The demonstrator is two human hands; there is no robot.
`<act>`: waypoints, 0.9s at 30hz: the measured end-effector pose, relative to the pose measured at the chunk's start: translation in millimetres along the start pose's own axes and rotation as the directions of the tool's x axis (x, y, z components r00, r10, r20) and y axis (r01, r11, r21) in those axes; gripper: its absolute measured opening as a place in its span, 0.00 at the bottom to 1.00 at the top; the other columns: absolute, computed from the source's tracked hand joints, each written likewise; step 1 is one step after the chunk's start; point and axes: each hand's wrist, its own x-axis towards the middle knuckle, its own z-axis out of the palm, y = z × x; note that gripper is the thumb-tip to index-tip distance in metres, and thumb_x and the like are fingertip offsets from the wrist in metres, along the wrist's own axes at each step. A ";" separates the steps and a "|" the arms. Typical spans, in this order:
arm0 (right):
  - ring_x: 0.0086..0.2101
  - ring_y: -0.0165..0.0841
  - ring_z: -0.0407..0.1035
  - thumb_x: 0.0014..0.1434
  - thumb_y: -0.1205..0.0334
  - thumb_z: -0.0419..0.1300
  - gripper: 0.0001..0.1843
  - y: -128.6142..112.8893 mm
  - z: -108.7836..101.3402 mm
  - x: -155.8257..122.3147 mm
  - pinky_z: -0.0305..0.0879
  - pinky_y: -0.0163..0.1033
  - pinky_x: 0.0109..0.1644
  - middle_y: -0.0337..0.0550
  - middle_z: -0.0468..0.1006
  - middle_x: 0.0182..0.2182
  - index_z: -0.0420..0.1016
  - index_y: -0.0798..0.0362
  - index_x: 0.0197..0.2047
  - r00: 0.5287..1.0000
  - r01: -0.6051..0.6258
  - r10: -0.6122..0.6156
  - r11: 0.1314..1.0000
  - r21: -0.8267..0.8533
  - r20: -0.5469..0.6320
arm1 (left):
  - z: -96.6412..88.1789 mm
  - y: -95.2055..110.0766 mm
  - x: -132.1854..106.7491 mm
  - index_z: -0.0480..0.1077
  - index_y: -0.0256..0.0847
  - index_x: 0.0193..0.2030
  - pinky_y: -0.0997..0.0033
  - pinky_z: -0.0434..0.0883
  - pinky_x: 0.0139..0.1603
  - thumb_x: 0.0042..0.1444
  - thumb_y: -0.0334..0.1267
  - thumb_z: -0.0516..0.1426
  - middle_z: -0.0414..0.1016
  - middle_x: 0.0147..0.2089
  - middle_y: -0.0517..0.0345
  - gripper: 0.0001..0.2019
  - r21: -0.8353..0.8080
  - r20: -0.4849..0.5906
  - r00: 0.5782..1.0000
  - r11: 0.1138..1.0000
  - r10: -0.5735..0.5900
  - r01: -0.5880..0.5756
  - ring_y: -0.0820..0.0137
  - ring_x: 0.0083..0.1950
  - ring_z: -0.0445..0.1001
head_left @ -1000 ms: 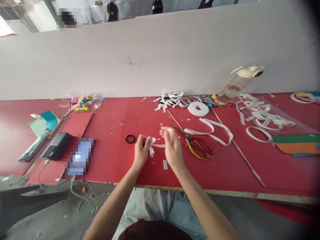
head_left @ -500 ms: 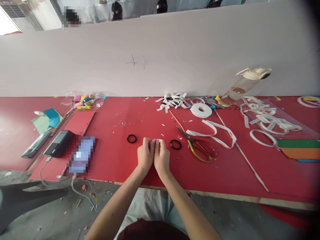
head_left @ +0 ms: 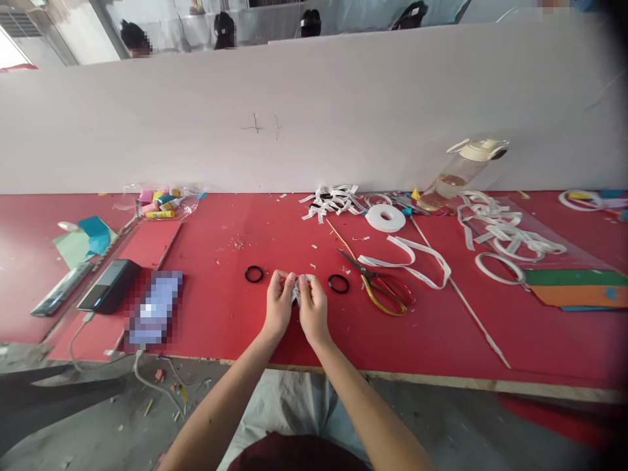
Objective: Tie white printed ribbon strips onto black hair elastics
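My left hand (head_left: 279,306) and my right hand (head_left: 313,311) meet above the front part of the red table. Between their closed fingertips is a small piece of white ribbon (head_left: 295,293) with dark marks, mostly covered by the thumbs. A black hair tie (head_left: 254,282) lies just left of my left hand, and another black hair tie (head_left: 338,291) lies right of my right hand. Farther right, scissors (head_left: 371,277) with red and yellow handles rest with their blades apart. A long white printed ribbon (head_left: 432,256) curls behind the scissors.
At the back are a pile of ribbon bows (head_left: 333,201), a white tape roll (head_left: 375,219) and a tilted bottle (head_left: 454,176). More white ribbon (head_left: 510,229) lies to the right. A phone (head_left: 156,307) and a black device (head_left: 110,286), both cabled, sit left. A white partition (head_left: 294,131) stands behind.
My hands have parted slightly at the thumbs, so the white ribbon between them now shows. The whole view has shifted a little; the things on the table lie as before.
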 end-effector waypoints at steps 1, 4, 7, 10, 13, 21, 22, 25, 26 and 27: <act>0.27 0.28 0.64 0.68 0.42 0.50 0.23 -0.1 0.4 -0.6 0.63 0.31 0.32 0.39 0.71 0.28 0.66 0.53 0.34 1.000 -0.019 0.019 1.000 0.013 -0.012 | 0.4 0.6 -1.0 0.62 0.41 0.32 0.78 0.64 0.30 0.62 0.53 0.56 0.65 0.26 0.65 0.18 0.037 -0.004 1.000 0.999 0.015 -0.015 0.76 0.27 0.64; 0.31 0.30 0.69 0.68 0.41 0.50 0.23 -1.8 1.6 -2.8 0.66 0.32 0.35 0.43 0.75 0.32 0.68 0.53 0.35 0.998 -0.040 0.041 0.999 0.025 -0.042 | 0.9 2.8 -4.7 0.62 0.41 0.34 0.77 0.63 0.29 0.64 0.51 0.54 0.69 0.26 0.64 0.16 0.198 -0.003 0.999 0.979 0.048 -0.047 0.74 0.27 0.66; 0.32 0.33 0.72 0.69 0.41 0.47 0.24 -3.4 2.0 -4.4 0.67 0.34 0.36 0.46 0.78 0.33 0.68 0.52 0.35 0.999 -0.015 0.012 0.998 -0.058 -0.046 | 0.3 4.0 -7.6 0.62 0.42 0.35 0.76 0.62 0.29 0.65 0.48 0.54 0.71 0.26 0.63 0.13 0.343 0.008 0.997 0.936 0.076 -0.074 0.73 0.26 0.69; 0.31 0.34 0.74 0.70 0.42 0.45 0.25 -3.4 0.4 -4.5 0.67 0.34 0.33 0.48 0.79 0.32 0.69 0.52 0.35 0.999 -0.001 -0.004 0.990 -0.138 -0.038 | -0.9 4.1 -7.8 0.61 0.42 0.34 0.76 0.62 0.29 0.65 0.48 0.53 0.70 0.26 0.64 0.14 0.346 0.031 0.996 0.934 0.085 -0.091 0.74 0.26 0.68; 0.33 0.35 0.75 0.70 0.43 0.45 0.24 -3.3 -2.2 -3.8 0.69 0.35 0.35 0.49 0.80 0.35 0.71 0.52 0.38 1.000 0.019 -0.019 0.993 -0.119 -0.001 | -1.0 4.2 -6.6 0.60 0.42 0.32 0.77 0.61 0.29 0.65 0.50 0.53 0.66 0.25 0.65 0.16 0.213 0.065 0.996 0.974 0.066 -0.078 0.75 0.26 0.64; 0.37 0.36 0.76 0.69 0.42 0.48 0.25 -0.6 -2.3 -4.2 0.71 0.36 0.40 0.51 0.81 0.39 0.75 0.54 0.43 1.000 -0.001 0.002 1.000 -0.013 0.029 | 0.4 5.1 -3.2 0.62 0.40 0.32 0.78 0.62 0.29 0.62 0.52 0.56 0.64 0.26 0.65 0.17 0.008 0.050 0.999 1.000 0.013 -0.013 0.76 0.27 0.62; 0.35 0.36 0.76 0.68 0.41 0.48 0.27 0.4 -3.1 -3.2 0.71 0.36 0.38 0.51 0.82 0.37 0.76 0.55 0.42 0.999 -0.022 0.023 0.999 -0.033 0.034 | -0.9 4.9 -2.5 0.62 0.40 0.32 0.77 0.62 0.30 0.63 0.52 0.56 0.65 0.26 0.64 0.17 0.040 0.053 0.999 0.999 0.007 -0.009 0.75 0.28 0.63; 0.34 0.37 0.76 0.65 0.37 0.50 0.30 -1.7 -9.2 10.6 0.71 0.37 0.37 0.51 0.82 0.36 0.78 0.56 0.39 0.996 -0.070 0.074 0.994 -0.085 0.042 | -5.9 4.1 -0.6 0.64 0.41 0.36 0.77 0.63 0.32 0.65 0.51 0.53 0.68 0.29 0.62 0.15 0.179 0.032 0.999 0.983 0.027 -0.033 0.74 0.30 0.66; 0.37 0.38 0.77 0.65 0.37 0.51 0.30 -5.2 -12.5 20.4 0.72 0.38 0.40 0.52 0.82 0.38 0.78 0.56 0.40 0.996 -0.073 0.076 0.994 -0.077 0.039 | -7.3 3.7 -0.4 0.65 0.41 0.38 0.76 0.64 0.33 0.66 0.51 0.52 0.68 0.30 0.62 0.14 0.221 0.016 0.999 0.974 0.045 -0.047 0.74 0.30 0.66; 0.41 0.39 0.77 0.64 0.37 0.51 0.30 -10.3 -16.3 33.1 0.73 0.39 0.44 0.53 0.82 0.41 0.79 0.56 0.43 0.997 -0.069 0.072 0.996 -0.059 0.036 | -8.3 3.2 -0.4 0.64 0.41 0.39 0.76 0.63 0.33 0.66 0.50 0.51 0.68 0.30 0.62 0.14 0.258 0.003 0.998 0.964 0.062 -0.061 0.74 0.30 0.66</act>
